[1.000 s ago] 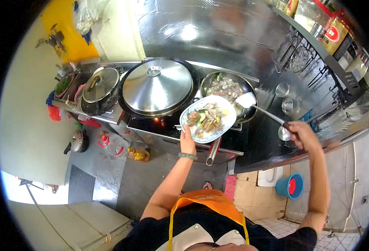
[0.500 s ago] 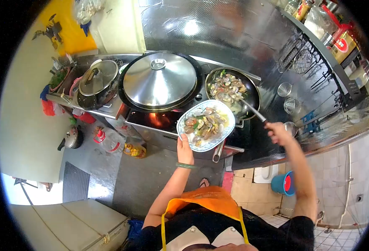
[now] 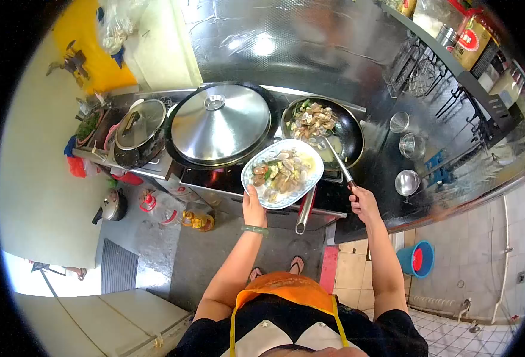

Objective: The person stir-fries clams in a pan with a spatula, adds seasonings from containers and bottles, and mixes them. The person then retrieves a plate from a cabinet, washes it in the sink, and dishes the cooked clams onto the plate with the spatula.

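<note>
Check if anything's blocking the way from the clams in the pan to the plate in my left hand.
Nothing visible blocks it except the near rim of the pan, partly hidden behind the plate. The spatula in your right hand sits at the near edge of the clams.

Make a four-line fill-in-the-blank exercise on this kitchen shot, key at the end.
1. The left hand holds the plate, and its wrist wears a ____ bracelet.
2. The right hand grips the spatula by its ____.
3. In the picture, the pan sits to the ____ of the big silver lid.
4. The front of the apron is ____, while its straps are yellow.

Missing words: green; handle; right; orange
</note>
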`<state>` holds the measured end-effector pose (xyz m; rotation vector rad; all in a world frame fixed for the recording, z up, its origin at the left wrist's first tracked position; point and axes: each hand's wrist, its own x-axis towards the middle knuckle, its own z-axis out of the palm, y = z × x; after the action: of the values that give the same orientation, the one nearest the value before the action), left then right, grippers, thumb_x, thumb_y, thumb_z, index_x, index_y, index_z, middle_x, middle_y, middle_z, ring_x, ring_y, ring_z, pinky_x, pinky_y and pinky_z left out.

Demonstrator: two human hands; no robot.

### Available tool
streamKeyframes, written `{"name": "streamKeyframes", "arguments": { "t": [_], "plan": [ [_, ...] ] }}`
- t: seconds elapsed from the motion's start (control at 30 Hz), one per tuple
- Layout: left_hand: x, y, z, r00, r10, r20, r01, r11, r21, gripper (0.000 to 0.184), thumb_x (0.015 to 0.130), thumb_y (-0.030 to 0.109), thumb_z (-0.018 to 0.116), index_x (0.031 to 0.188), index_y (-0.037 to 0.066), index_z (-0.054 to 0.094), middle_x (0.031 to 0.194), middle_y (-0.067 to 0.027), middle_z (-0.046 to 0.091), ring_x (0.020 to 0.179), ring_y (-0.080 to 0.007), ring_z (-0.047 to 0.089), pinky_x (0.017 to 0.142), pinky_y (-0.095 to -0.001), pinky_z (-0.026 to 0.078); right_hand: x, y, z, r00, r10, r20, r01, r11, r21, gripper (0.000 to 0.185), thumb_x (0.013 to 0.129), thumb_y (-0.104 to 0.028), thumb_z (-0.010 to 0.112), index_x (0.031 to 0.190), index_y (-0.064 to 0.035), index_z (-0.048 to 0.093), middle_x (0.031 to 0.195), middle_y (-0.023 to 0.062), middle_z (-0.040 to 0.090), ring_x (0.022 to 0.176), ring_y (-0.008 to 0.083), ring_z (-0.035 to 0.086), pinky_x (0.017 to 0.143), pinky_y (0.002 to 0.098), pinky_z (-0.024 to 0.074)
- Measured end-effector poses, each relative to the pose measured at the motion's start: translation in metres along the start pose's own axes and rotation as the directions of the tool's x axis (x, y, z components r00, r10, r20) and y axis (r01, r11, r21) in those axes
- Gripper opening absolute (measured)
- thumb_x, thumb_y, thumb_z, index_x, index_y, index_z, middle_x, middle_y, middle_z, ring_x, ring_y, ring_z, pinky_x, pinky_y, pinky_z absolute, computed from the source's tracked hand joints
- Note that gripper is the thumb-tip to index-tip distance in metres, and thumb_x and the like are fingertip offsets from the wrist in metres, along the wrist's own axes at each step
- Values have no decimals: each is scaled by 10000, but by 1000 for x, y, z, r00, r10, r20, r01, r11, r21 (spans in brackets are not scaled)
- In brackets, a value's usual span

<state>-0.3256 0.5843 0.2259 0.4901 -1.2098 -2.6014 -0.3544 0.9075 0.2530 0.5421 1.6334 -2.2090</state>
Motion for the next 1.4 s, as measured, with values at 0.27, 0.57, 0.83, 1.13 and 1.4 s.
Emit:
{"name": "streamKeyframes", "arguments": {
  "t": [0.27, 0.57, 0.83, 1.13, 1.4],
  "plan": [
    [26, -30, 9, 1000, 10, -3, -10, 999, 31, 589, 949, 452, 468, 1293, -20, 394, 1180, -130, 551, 1004, -197, 592, 783, -317, 525, -77, -36, 0, 998, -7, -66, 2, 997, -71, 197, 926, -214, 534, 1082, -94, 535, 639, -23, 464, 418, 36, 336, 351, 174, 225],
    [61, -61, 63, 999, -49, -19, 48, 998, -52, 521, 966, 429, 438, 1221, -25, 411, 1098, -146, 579, 907, -214, 629, 676, -327, 553, -169, -62, 5, 986, -122, -114, 68, 916, -395, 302, 894, -152, 555, 1167, -25, 553, 642, -11, 450, 437, 21, 327, 369, 165, 211],
    [67, -74, 68, 999, -37, 23, 40, 992, -119, 535, 968, 433, 424, 1253, -19, 407, 1150, -141, 572, 973, -225, 623, 747, -335, 554, -181, -34, 14, 761, -648, 25, 181, 175, -968, 366, 838, -116, 606, 1187, -13, 570, 1001, 220, 640, 900, 275, 658, 747, 336, 490],
    [49, -49, 46, 994, -108, 26, 111, 983, -148, 468, 985, 365, 420, 1267, -8, 422, 1192, -120, 569, 1033, -219, 600, 826, -332, 525, -144, -113, -19, 928, -343, -147, 153, 710, -687, 313, 881, -185, 576, 1143, -16, 606, 627, -25, 500, 511, 43, 436, 438, 207, 321],
    [-14, -4, -22, 999, -33, 2, 33, 996, -77, 511, 993, 369, 387, 1281, -52, 411, 1250, -146, 539, 1107, -255, 560, 934, -383, 465, -76, -251, 12, 976, -21, -216, -205, 237, -950, 234, 822, -209, 593, 683, -23, 606, 544, 51, 546, 409, 153, 471, 387, 358, 378]
  ]
}}
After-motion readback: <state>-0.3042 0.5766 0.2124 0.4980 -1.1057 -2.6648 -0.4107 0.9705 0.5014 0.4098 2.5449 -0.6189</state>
